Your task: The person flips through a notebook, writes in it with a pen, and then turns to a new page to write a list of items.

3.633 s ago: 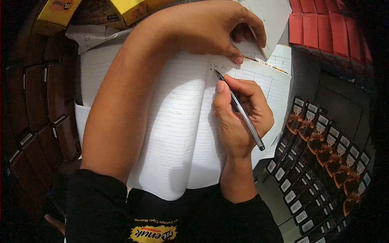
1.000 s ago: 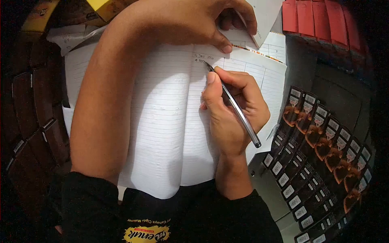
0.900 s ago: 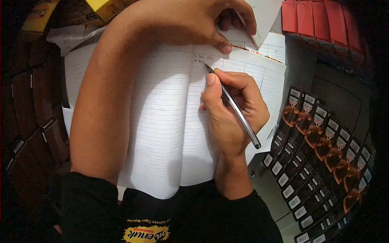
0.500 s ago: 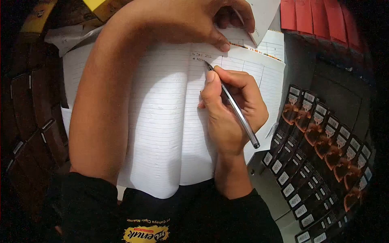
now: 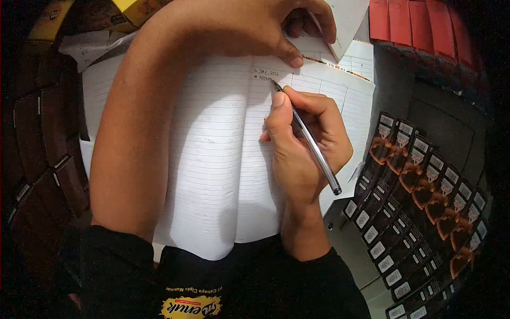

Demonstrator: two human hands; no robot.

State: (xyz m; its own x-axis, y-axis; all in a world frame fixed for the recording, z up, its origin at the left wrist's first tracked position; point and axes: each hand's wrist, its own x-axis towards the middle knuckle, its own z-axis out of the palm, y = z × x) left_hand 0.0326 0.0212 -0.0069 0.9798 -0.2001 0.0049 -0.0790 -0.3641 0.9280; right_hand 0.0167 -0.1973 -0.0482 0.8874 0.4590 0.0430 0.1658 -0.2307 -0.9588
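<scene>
An open lined notebook [image 5: 207, 170] lies in front of me, its left page bulging upward. My right hand [image 5: 311, 138] grips a black-and-clear ballpoint pen [image 5: 317, 149], with the tip on the right page just after a short handwritten word. A handwritten date [image 5: 265, 71] stands on the line above. Across the top of the notebook reaches my left arm; my left hand [image 5: 297, 32] has its thumb on the page's upper edge. Its other fingers curl at the edge of a white flat object [image 5: 348, 24] with small print, whose kind I cannot make out.
Rows of dark boxes with barcodes [image 5: 419, 207] stand to the right. Red packs [image 5: 419, 24] line the upper right. Brown boxes [image 5: 56, 133] are stacked on the left, with yellow packaging [image 5: 50, 21] and a crumpled paper [image 5: 87, 48] at upper left.
The pen tip has moved slightly right along the line, and more letters show in the written word. My left hand keeps its place on the page edge.
</scene>
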